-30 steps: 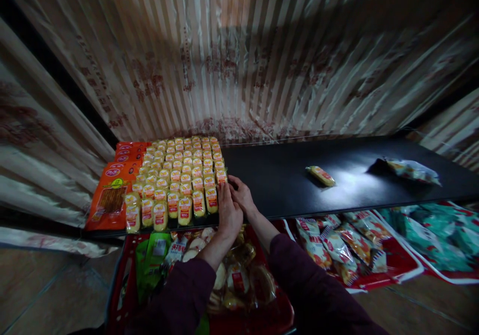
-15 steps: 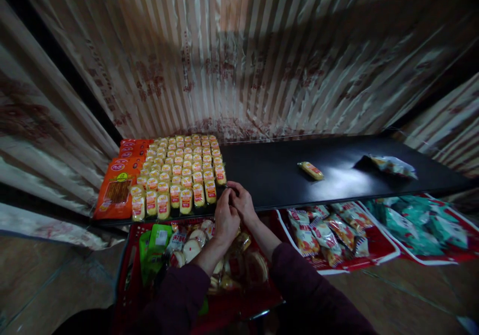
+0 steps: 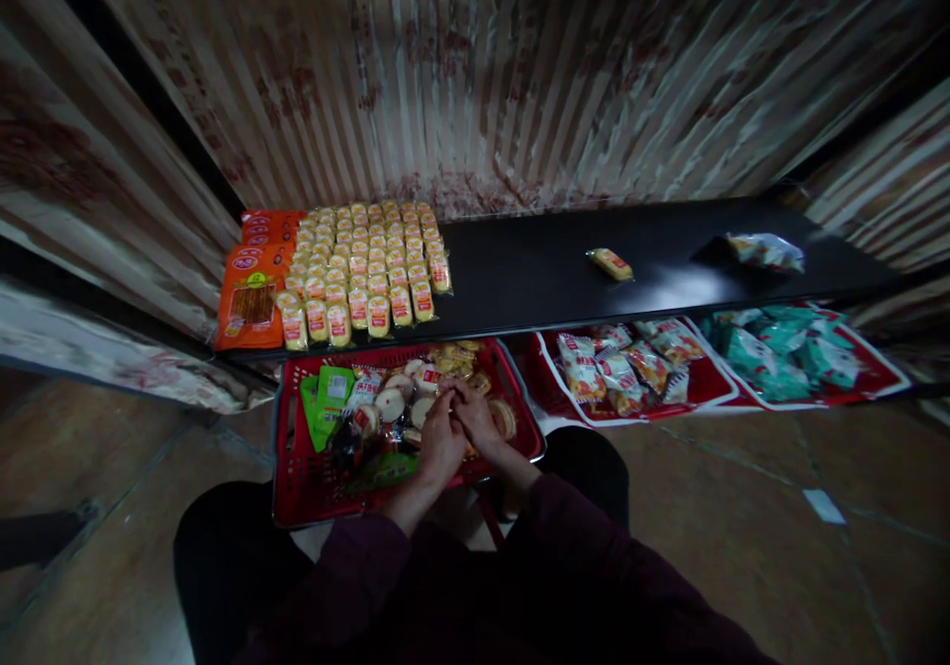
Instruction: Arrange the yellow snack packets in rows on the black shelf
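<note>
Both hands together over red basket (image 3: pixel 297 467), fingertips meeting above the wrapped round snacks (image 3: pixel 393 403) inside. Left hand (image 3: pixel 439 442) curled, fingers bent toward right hand (image 3: pixel 475 426); right likewise curled. Grip state of each: cannot tell, too dark and small to see whether anything is pinched between fingertips. Hands touching or nearly touching each other at the fingertips.

Just left of the grip, in same basket: green packets (image 3: pixel 331 398). Dark sleeves (image 3: pixel 356 566) leading back from both wrists.

Beyond the grip: black counter (image 3: pixel 534 274), front edge just past basket's far rim. Far-left of the grip on counter: block of small yellow packets (image 3: pixel 363 259) in tidy rows, orange packs (image 3: pixel 252 294) alongside at the outer left. Far-right of the grip on counter: single yellow packet (image 3: pixel 610 263) lying alone, well apart from the block; clear bag (image 3: pixel 764 249) farther right.

Right of the grip, under counter: red trays, one with mixed snack bags (image 3: pixel 623 368), next with green bags (image 3: pixel 787 358).
</note>
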The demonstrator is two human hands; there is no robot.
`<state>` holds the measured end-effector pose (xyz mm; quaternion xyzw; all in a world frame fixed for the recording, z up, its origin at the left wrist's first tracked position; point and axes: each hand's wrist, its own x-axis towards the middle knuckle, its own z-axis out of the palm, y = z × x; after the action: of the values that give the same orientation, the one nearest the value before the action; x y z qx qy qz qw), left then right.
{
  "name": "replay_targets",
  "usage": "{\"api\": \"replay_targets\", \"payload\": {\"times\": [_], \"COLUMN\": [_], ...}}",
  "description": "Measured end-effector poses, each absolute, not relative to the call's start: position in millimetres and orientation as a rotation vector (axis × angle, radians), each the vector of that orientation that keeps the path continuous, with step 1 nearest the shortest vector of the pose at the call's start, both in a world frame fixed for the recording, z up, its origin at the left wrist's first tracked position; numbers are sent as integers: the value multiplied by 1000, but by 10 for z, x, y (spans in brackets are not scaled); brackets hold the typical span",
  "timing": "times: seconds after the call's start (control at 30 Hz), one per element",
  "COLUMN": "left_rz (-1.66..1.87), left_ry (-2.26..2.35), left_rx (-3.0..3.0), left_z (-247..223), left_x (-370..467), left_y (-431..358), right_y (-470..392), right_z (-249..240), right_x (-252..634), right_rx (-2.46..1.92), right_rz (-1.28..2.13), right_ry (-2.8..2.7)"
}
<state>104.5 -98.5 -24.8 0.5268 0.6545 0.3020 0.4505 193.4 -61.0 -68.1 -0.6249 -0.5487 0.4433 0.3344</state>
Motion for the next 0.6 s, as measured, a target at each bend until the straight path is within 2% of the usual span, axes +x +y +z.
{"api": "replay_targets", "payload": {"times": [0.2,0.6], "left_rz": [649,673], "left_ry": [1600,1641], "left_rx": [1228,1092], "left_z": [-515,-856], "left_x": [982,1033], "left_y": [-1133,-962], "right_y": [-804,-794], "right_z": [-853,-1064], "right_x": [1945,2154], "right_rx": [-1791,-1750], "right_rz": [1203,1178], "right_ry": [-1538,-1711]}}
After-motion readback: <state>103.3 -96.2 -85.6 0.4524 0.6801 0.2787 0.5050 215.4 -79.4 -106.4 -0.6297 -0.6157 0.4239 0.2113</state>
